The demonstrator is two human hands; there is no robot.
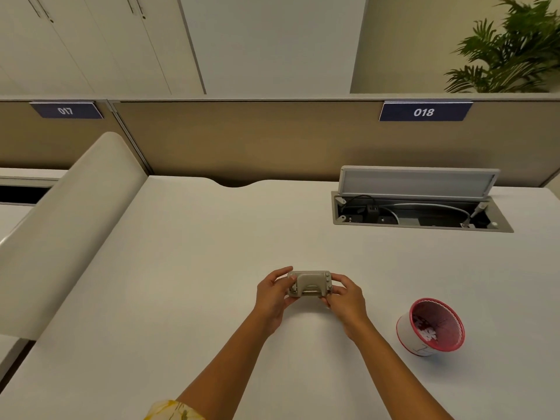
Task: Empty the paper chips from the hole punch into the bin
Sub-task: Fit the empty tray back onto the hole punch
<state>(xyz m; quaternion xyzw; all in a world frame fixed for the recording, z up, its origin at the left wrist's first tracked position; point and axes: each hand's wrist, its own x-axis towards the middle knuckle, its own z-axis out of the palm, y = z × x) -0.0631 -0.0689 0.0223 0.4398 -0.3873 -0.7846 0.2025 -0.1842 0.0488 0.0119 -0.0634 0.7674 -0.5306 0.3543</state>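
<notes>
A small grey-beige hole punch (309, 283) is held between both hands over the middle of the white desk (188, 268). My left hand (272, 295) grips its left end and my right hand (345, 298) grips its right end. To the right, nearer the desk's front, stands a small bin (406, 328) with a red mesh inside and a white wrap outside. White paper chips (427, 333) lie in the bin's bottom. The bin is about a hand's width to the right of my right hand.
An open cable hatch (421, 213) with wires and its raised lid sits at the desk's back right. A beige partition (242, 140) with tags 017 and 018 closes the back. A rounded divider (69, 225) borders the left side. A plant (512, 50) stands beyond.
</notes>
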